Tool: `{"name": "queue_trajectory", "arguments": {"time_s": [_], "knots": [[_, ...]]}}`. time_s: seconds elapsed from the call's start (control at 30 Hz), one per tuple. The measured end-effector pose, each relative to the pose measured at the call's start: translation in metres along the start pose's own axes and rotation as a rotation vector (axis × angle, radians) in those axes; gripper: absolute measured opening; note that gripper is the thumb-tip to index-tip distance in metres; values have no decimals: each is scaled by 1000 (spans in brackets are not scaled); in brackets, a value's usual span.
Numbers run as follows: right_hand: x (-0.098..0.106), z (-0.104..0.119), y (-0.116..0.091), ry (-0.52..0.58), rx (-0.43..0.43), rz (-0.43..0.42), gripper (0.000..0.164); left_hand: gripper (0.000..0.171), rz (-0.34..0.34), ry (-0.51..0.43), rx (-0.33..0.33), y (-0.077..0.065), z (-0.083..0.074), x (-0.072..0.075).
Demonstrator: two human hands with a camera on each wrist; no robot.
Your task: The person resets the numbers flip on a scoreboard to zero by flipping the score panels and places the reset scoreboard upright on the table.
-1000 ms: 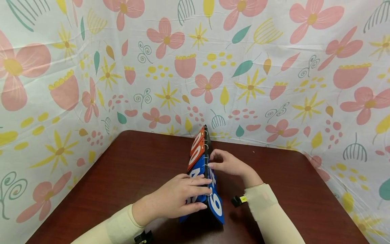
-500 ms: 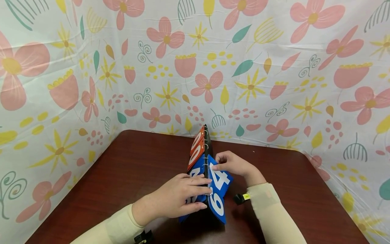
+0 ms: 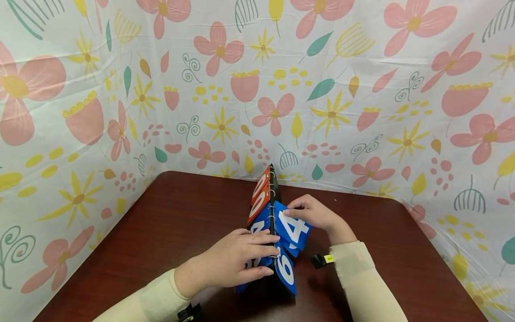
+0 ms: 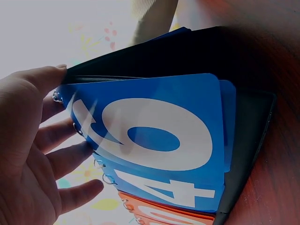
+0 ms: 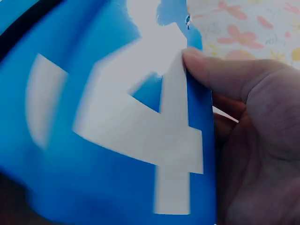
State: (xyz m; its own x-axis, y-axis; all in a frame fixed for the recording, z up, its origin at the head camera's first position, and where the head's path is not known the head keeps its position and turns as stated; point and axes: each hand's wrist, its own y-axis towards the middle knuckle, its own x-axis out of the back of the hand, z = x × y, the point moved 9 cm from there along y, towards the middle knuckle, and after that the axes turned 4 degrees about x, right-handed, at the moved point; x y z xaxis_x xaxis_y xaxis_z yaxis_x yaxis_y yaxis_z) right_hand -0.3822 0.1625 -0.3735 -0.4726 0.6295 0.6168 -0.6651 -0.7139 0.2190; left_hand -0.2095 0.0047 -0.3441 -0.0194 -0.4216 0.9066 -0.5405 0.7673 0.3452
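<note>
A black tent-shaped flip scoreboard [image 3: 272, 188] with ring-bound number cards stands lengthwise on the table. My left hand [image 3: 225, 259] rests over the near part of its ridge, fingers straight and spread. Beneath that hand, the left wrist view shows blue cards [image 4: 154, 126] with white digits. On the other face, my right hand [image 3: 315, 217] pinches the upper edge of a blue card marked 4 [image 3: 295, 230], thumb in front, and holds it swung outward from the board. Another blue card [image 3: 284, 268] with a round white digit hangs nearer. Red cards [image 3: 259, 199] hang on the far left.
The dark reddish-brown table [image 3: 193, 210] spreads on both sides of the scoreboard. A flower-printed cloth [image 3: 273, 80] hangs behind and beside it. Small black devices [image 3: 320, 260] sit at both wrists.
The right hand has moved from the ridge outward to the right, taking the blue 4 card with it and swinging it away from the board. The left hand stays in place.
</note>
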Motion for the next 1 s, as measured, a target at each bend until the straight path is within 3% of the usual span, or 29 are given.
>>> {"name": "queue_trajectory", "arguments": {"time_s": [0.17,0.33,0.73,1.0], "knots": [[5,5,0,-50,-40,-54,24,44,-10,4,6,0,0,1],[5,15,-1,-112,-28,-61,28,44,-13,5,5,0,0,1],[17,27,-4,-242,-52,-133,22,44,-44,28,25,1,6,2],[27,17,-17,-211,-127,-67,24,47,-37,58,84,1,12,0]]}}
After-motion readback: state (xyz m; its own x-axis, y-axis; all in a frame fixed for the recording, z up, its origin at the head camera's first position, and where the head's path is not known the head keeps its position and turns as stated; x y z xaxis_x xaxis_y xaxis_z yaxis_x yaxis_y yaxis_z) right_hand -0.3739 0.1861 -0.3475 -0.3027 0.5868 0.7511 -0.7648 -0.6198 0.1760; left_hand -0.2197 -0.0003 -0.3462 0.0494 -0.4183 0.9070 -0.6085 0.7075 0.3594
